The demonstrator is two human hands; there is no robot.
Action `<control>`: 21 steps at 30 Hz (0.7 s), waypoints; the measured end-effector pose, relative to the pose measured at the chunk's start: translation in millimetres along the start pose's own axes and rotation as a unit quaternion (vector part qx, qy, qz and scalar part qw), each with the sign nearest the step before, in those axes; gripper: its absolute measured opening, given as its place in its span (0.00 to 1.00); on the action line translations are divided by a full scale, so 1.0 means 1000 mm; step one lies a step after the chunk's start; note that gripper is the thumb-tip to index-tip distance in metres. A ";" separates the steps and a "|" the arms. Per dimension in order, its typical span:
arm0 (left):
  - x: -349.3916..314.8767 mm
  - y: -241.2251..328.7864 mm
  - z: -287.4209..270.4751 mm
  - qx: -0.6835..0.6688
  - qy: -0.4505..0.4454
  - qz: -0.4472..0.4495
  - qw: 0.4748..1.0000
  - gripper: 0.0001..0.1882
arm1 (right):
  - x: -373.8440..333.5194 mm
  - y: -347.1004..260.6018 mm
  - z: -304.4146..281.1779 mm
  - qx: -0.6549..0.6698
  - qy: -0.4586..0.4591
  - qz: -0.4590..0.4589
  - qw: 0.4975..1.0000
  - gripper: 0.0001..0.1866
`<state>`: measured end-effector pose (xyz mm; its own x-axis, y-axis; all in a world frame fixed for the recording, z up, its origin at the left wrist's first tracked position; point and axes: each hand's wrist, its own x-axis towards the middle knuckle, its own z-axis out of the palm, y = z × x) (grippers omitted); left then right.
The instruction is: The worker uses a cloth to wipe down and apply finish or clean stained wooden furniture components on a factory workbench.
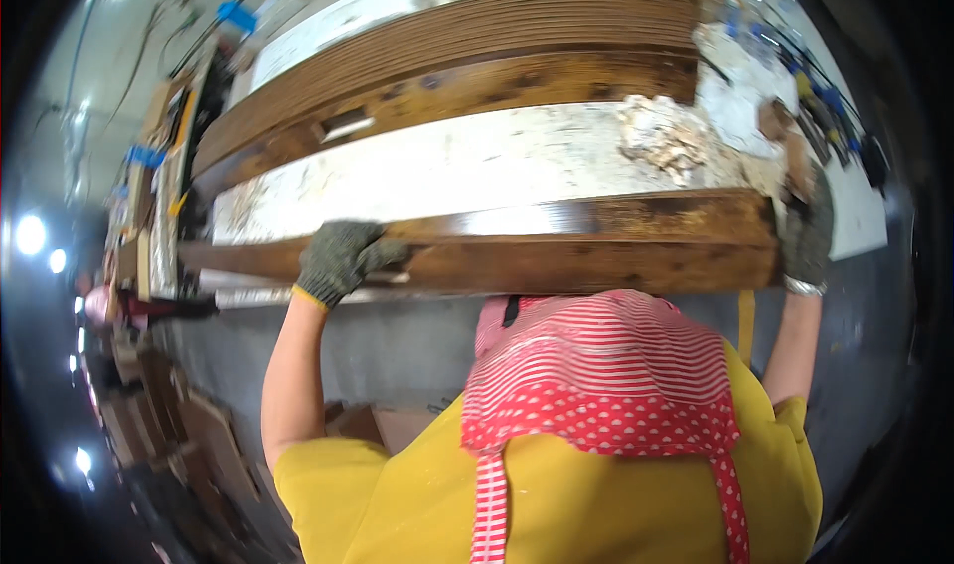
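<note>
A long dark-brown stained wooden board (pixel 596 263) with a raised edge lies across the near side of the worktable, close to my body. My left hand (pixel 345 259), in a grey knit glove with a yellow cuff, is closed over the board left of its middle, with the thumb along its face. At the board's right end is my right hand (pixel 810 228), also gloved in grey. A brown, limp-looking piece (pixel 792 147) sticks up from its fingers; whether it is rag or paper I cannot tell. The right fingers are partly hidden.
Beyond the board, the white stained tabletop (pixel 437 166) bears a crumpled, stained wad (pixel 664 137). Grooved brown boards (pixel 477 27) lie farther back. At right are a white plastic bag (pixel 740 97) and several hand tools (pixel 830 117). Cardboard (pixel 214 435) stands at lower left.
</note>
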<state>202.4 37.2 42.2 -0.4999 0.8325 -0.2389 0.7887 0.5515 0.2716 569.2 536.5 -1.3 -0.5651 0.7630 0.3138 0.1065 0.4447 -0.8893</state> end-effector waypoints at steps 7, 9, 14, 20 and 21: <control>0.007 -0.020 0.019 -0.049 -0.023 -0.098 0.994 0.20 | -0.013 0.026 0.012 -0.008 0.028 -0.001 1.000 0.27; 0.012 -0.022 0.021 0.008 0.004 -0.115 0.993 0.19 | -0.018 0.008 0.025 0.076 0.023 0.028 0.996 0.23; 0.015 -0.021 0.064 -0.063 0.128 0.073 0.987 0.52 | -0.023 0.047 0.023 0.354 0.114 0.179 0.911 0.17; 0.034 0.063 0.059 0.231 0.052 0.128 0.963 0.58 | -0.038 0.056 -0.026 0.560 0.154 0.197 0.790 0.16; 0.036 0.061 0.057 0.202 0.037 0.107 0.973 0.59 | -0.040 0.055 -0.031 0.566 0.187 0.210 0.775 0.16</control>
<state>252.3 97.9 -3.0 -0.3205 0.9360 -0.1454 0.9467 0.3112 -0.0835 623.2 545.1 -52.3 -0.3765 0.9055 -0.1959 -0.6884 -0.4149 -0.5950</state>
